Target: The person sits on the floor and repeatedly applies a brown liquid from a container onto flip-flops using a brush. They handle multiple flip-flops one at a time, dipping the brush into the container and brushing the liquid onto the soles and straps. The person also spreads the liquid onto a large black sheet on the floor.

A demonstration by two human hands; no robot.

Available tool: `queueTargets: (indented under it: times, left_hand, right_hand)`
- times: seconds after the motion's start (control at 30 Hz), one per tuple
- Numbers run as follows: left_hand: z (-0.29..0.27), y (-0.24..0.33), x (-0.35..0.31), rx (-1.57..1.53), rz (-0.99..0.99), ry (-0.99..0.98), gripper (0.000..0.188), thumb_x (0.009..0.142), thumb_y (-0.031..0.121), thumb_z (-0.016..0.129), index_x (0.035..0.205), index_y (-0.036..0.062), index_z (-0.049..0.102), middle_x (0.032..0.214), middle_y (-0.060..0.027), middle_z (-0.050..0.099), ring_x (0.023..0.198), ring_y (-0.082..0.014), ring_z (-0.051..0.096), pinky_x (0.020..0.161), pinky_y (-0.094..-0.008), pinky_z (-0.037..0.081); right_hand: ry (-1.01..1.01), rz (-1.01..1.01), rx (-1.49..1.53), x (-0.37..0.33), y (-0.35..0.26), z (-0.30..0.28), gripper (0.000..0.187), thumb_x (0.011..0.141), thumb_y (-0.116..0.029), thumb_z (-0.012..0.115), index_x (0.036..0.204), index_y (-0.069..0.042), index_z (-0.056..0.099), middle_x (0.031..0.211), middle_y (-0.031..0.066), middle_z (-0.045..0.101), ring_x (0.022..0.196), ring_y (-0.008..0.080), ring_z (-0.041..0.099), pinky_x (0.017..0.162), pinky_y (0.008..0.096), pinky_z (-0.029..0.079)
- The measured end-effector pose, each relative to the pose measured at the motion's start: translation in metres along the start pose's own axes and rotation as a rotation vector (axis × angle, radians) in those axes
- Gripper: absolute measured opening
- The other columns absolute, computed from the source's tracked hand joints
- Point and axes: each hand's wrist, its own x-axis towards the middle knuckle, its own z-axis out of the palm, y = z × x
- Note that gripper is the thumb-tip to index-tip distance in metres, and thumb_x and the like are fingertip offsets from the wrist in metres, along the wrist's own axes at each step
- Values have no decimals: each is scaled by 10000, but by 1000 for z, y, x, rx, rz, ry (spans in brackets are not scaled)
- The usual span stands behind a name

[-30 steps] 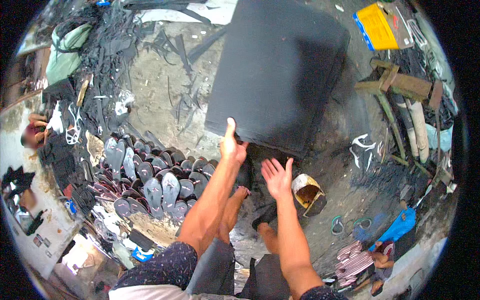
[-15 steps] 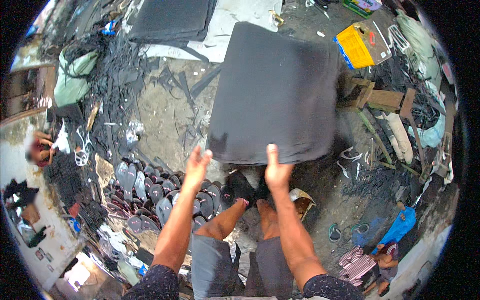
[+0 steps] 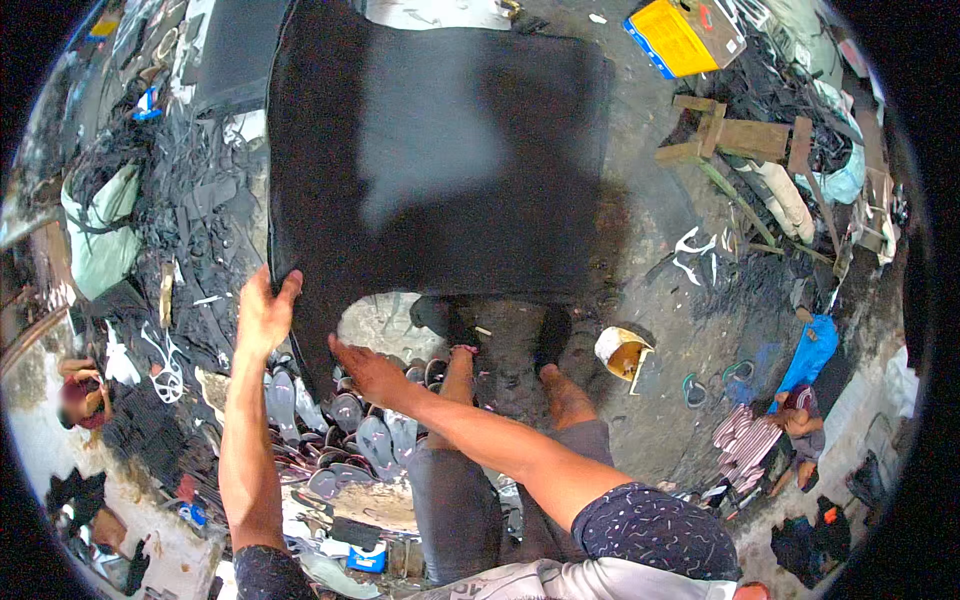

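Observation:
A large black sheet [image 3: 440, 230], which looks like foam or rubber, spreads out in front of me, with its left side bent and a near corner hanging down. My left hand [image 3: 267, 315] is closed on its left edge, the thumb lying on top. Reaching across my legs, my right hand [image 3: 380, 378] has its fingers at the hanging near corner and seems to pinch it; part of the grip is hidden. Below the hands lies a pile of dark flip-flop sandals [image 3: 375, 445], partly covered by my right arm.
Right of my feet stands a cut white container [image 3: 622, 355] with brown contents. A wooden stool [image 3: 750, 138] and a yellow box [image 3: 675, 40] are farther right. Black scraps [image 3: 205, 200] and a pale green sack [image 3: 103, 230] lie left. Two people sit at the sides.
My left hand has moved left and down along the black sheet, and my right hand has crossed left to its near corner. The sheet has shifted left and its left side now bends.

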Motion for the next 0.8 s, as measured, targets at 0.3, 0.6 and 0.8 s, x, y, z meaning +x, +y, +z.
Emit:
queueTargets:
  times: [0.3, 0.6, 0.8]
  left_hand:
    - [-43, -209, 60, 457, 129, 402, 482, 959, 186, 591, 1418, 51, 535, 1278, -208, 657, 1181, -378, 630, 1006, -426, 499]
    - [168, -188, -92, -263, -166, -20, 534, 989, 300, 638, 1445, 61, 496, 1244, -202, 668, 1134, -248, 656, 976, -393, 515]
    - [352, -66, -120, -293, -75, -390, 653, 979, 364, 663, 1484, 22, 430, 1263, -213, 648, 1170, -282, 629, 1023, -391, 476]
  right_hand:
    - [308, 392, 166, -121, 58, -84, 511, 864, -187, 679, 1343, -34, 585, 1315, 225, 622, 1222, 384, 588, 1035, 449, 458]
    - [779, 688, -218, -422, 194, -104, 307, 904, -70, 661, 1200, -8, 613, 1030, 143, 712, 907, 284, 684, 859, 410, 530]
    - [1074, 974, 34, -504, 232, -121, 436, 908, -351, 749, 1148, -1, 647, 994, 151, 715, 918, 252, 695, 862, 360, 545]
